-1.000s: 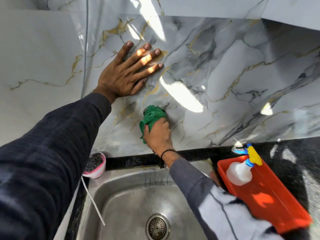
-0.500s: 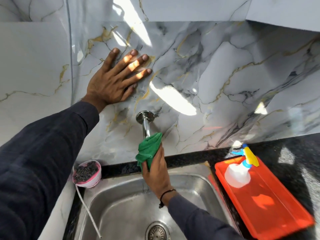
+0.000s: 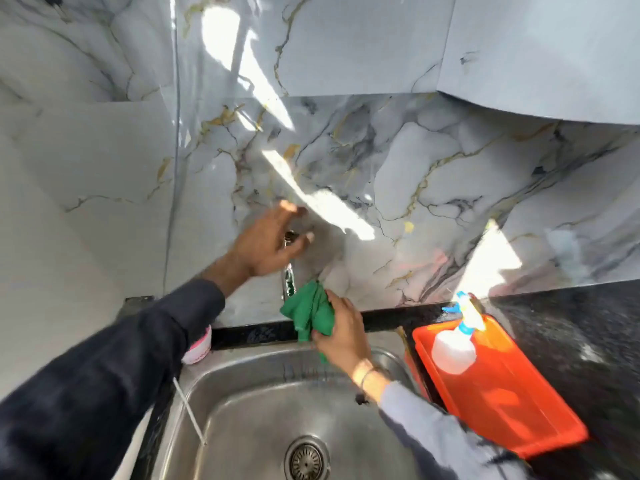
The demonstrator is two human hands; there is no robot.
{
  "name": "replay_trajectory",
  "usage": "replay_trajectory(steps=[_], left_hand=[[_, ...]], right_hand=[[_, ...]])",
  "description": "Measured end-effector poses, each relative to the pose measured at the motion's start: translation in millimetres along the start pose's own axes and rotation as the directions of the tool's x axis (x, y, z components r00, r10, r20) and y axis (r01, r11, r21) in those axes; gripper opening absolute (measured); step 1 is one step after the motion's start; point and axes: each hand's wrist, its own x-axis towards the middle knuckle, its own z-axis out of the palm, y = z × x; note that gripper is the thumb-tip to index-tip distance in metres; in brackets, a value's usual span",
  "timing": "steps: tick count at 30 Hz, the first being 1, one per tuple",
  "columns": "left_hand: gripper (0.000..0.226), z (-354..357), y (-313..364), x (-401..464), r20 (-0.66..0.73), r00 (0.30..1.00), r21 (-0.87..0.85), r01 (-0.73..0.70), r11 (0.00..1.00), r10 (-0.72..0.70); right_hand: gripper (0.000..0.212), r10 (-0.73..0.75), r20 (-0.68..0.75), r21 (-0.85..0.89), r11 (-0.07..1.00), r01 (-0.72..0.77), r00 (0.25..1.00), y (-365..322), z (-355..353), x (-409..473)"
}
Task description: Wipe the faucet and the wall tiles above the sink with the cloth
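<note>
A chrome faucet [image 3: 288,278] comes out of the marble-patterned wall tiles [image 3: 398,174] above the steel sink [image 3: 263,403]. My left hand [image 3: 268,242] is blurred, its fingers curled around the faucet's top end by the wall. My right hand [image 3: 341,332] grips a bunched green cloth [image 3: 310,315] just below and right of the faucet's spout, with the cloth's upper edge against the pipe. The faucet's base is partly hidden by my left fingers.
An orange tray [image 3: 512,410] holding a white spray bottle [image 3: 452,348] with a blue and yellow trigger sits on the black counter [image 3: 571,341] right of the sink. A pink cup [image 3: 199,348] stands at the sink's left rear corner. The drain [image 3: 306,459] lies low in the basin.
My left hand has left the wall tile and dropped onto the faucet's top. My right hand with the cloth slid down from the faucet's base to the spout end.
</note>
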Motion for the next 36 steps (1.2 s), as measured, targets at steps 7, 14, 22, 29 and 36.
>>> replay_trajectory(steps=[7, 14, 22, 29, 36], left_hand=[[0.051, 75.4, 102.8, -61.2, 0.355, 0.889, -0.406, 0.424, 0.81, -0.288], [0.026, 162.3, 226.8, -63.1, 0.542, 0.727, -0.732, 0.655, 0.188, -0.423], [0.024, 286.9, 322.9, -70.3, 0.626, 0.577, -0.609, 0.782, 0.133, -0.525], [0.058, 356.4, 354.3, -66.9, 0.565, 0.613, -0.177, 0.744, 0.645, -0.552], [0.041, 369.7, 348.8, -69.8, 0.47, 0.739, 0.098, 0.5, 0.861, -0.483]], right_hand=[[0.064, 0.052, 0.092, -0.146, 0.988, -0.038, 0.994, 12.6, -108.8, -14.8], [0.043, -0.018, 0.673, 0.567, 0.654, -0.501, 0.739, 118.6, -243.9, -69.4], [0.035, 0.491, 0.561, 0.582, 0.339, -0.739, 0.666, 282.7, -283.5, -93.3], [0.03, 0.596, 0.036, -0.069, 0.803, -0.592, 0.803, 334.5, -247.0, -85.1], [0.039, 0.562, 0.071, -0.299, 0.8, -0.52, 0.824, 336.0, -242.4, -85.3]])
